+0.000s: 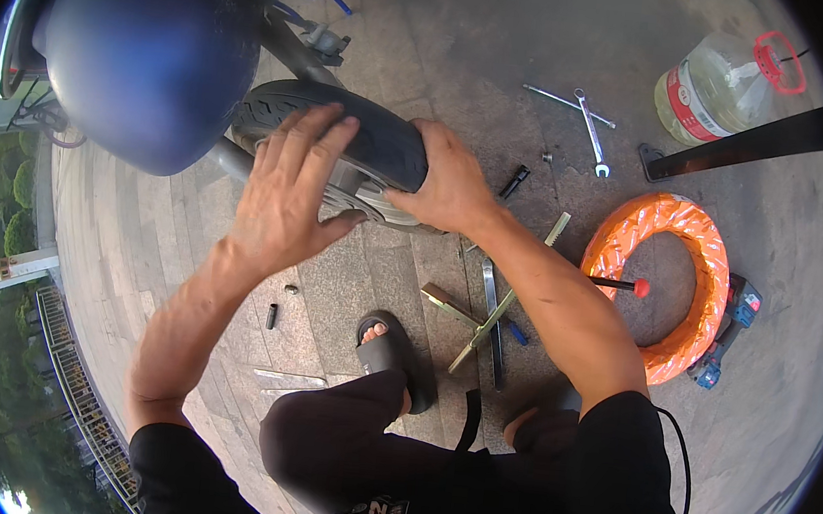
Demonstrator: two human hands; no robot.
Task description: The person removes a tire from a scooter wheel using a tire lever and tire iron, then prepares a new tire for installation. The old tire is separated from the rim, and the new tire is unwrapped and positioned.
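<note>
A black rubber tyre (pixel 386 132) on a grey metal wheel (pixel 377 193) sits in front of me, under a dark blue rounded body panel (pixel 152 61) of a vehicle. My right hand (pixel 449 179) grips the tyre at its right side, with the thumb by the rim and the fingers over the tread. Over the tyre's near side is my left hand (pixel 288 186), its thumb spread away from the fingers. Its fingertips overlap the tread, but whether they press on it is unclear. Both palms are hidden from view.
An orange-wrapped ring, likely a tyre (pixel 710 278), lies at right beside a blue cordless power tool (pixel 727 332). Around lie a combination spanner (pixel 592 133), a metal bar (pixel 484 331), a flat metal lever (pixel 492 324) and a socket (pixel 272 316). A plastic jug (pixel 718 86) stands behind a black post (pixel 749 141).
</note>
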